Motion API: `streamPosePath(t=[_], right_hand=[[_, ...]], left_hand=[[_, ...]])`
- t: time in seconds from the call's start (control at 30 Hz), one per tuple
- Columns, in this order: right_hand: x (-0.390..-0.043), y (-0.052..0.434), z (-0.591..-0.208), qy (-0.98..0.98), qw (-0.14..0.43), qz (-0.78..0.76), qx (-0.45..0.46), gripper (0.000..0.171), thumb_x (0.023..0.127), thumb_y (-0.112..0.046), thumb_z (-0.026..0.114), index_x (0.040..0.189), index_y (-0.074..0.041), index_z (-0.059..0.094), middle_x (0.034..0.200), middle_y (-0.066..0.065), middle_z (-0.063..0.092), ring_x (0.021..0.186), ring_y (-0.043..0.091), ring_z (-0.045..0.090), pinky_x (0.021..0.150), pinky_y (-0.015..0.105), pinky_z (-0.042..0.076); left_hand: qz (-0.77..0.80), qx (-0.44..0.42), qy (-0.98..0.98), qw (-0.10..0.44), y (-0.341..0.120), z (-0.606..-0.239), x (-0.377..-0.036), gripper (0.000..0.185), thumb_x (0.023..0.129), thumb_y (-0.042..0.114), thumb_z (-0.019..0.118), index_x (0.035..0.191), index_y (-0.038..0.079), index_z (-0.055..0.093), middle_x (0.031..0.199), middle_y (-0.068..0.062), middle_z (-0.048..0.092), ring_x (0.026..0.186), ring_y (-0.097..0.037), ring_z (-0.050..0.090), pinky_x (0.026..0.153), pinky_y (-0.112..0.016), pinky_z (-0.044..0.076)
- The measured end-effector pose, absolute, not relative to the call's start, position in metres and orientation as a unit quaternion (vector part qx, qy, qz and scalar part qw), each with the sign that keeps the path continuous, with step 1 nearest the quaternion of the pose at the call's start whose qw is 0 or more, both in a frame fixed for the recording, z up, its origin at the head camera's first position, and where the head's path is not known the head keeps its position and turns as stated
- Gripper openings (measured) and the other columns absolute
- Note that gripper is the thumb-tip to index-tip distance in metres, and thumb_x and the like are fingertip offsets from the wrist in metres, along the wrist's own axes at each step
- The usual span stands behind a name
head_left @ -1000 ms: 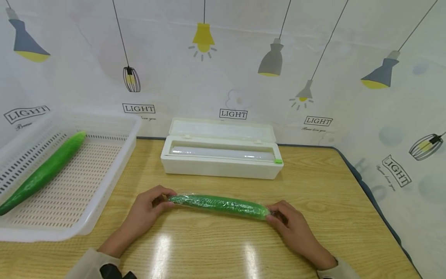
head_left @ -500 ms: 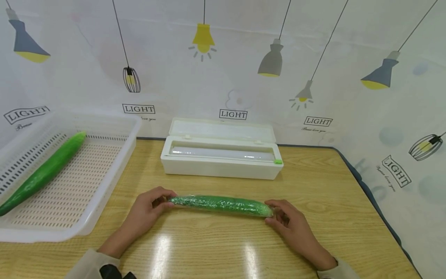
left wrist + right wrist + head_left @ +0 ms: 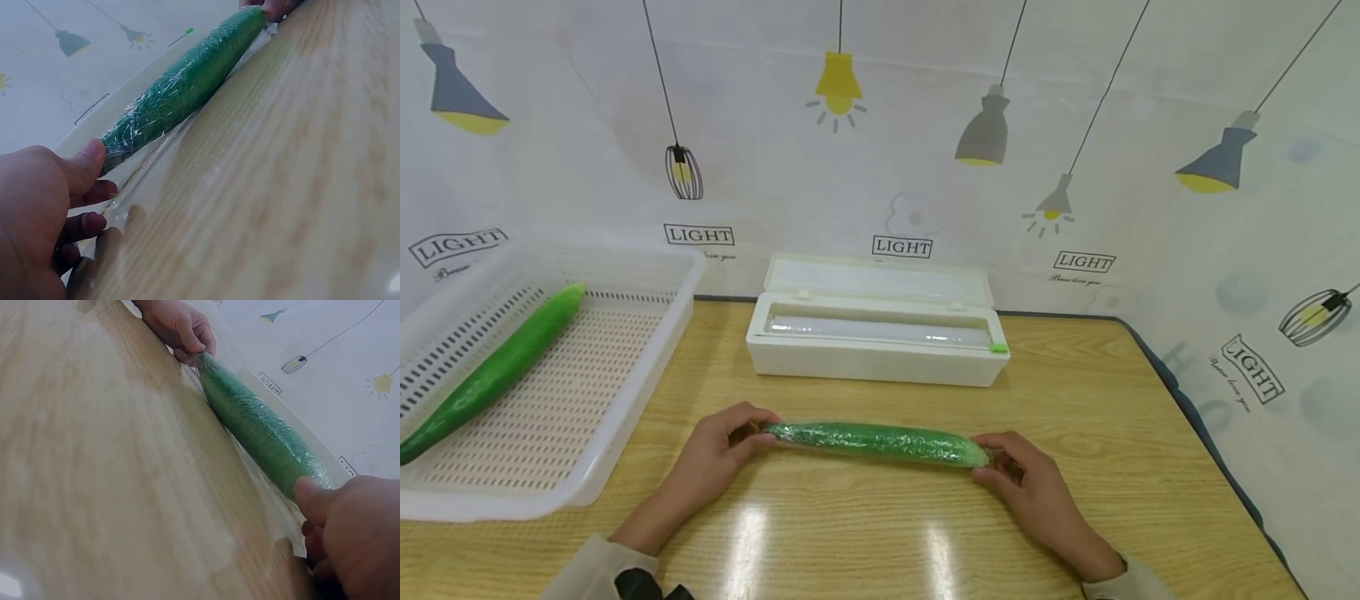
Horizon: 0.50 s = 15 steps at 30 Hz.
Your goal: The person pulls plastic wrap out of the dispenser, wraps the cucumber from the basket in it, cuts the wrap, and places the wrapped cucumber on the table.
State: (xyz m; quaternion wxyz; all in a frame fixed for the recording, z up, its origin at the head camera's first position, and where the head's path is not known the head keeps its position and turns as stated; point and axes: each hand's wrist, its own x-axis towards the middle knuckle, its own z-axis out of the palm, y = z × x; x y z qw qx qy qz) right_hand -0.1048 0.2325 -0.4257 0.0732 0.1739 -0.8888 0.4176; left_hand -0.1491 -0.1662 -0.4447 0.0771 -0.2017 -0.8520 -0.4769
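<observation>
A long green cucumber (image 3: 880, 442), covered in clear plastic wrap, lies crosswise at the front of the wooden table. My left hand (image 3: 718, 450) pinches its darker left end and the wrap there. At the paler right end, my right hand (image 3: 1033, 487) pinches the wrap between thumb and fingers. In the left wrist view, glossy film (image 3: 147, 165) shows along the cucumber's lower side, and the left thumb presses its tip. From the right wrist view, the right thumb sits against the near end of the cucumber (image 3: 256, 428); its other fingers are partly hidden.
Behind the cucumber stands a white wrap dispenser box (image 3: 872, 367), lid up, with a roll of film (image 3: 880, 328) inside and a green slider at its right. A white perforated basket (image 3: 625, 417) at left holds an unwrapped cucumber (image 3: 497, 371). A printed backdrop rises behind.
The cucumber has turned a little between my hands and its right end has shifted slightly right and up. My right fingers have moved off its tip onto the wrap. The left hand stays put.
</observation>
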Motion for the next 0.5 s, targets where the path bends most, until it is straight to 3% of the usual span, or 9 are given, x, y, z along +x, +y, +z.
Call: streamPosePath(t=[0.27, 0.5], right_hand=[[-0.112, 0.244, -0.445, -0.888, 0.068, 0.421, 0.174, 0.028, 0.088, -0.018, 0.069, 0.115, -0.024, 0.064, 0.092, -0.010, 0.058, 0.070, 0.010, 0.050, 0.058, 0.024, 0.044], [-0.113, 0.244, -0.444, -0.886, 0.068, 0.417, 0.191, 0.023, 0.090, -0.021, 0.067, 0.112, -0.024, 0.065, 0.097, -0.011, 0.059, 0.073, 0.008, 0.052, 0.060, 0.024, 0.046]], left_hand=[[-0.475, -0.200, -0.854, 0.075, -0.166, -0.445, -0.151, 0.018, 0.091, 0.017, 0.066, 0.109, 0.015, 0.071, 0.085, 0.008, 0.060, 0.072, -0.010, 0.052, 0.062, -0.024, 0.046], [-0.472, -0.206, -0.852, 0.091, -0.165, -0.444, -0.151, 0.031, 0.093, 0.014, 0.063, 0.123, 0.009, 0.064, 0.089, 0.006, 0.062, 0.069, -0.009, 0.052, 0.060, -0.024, 0.046]])
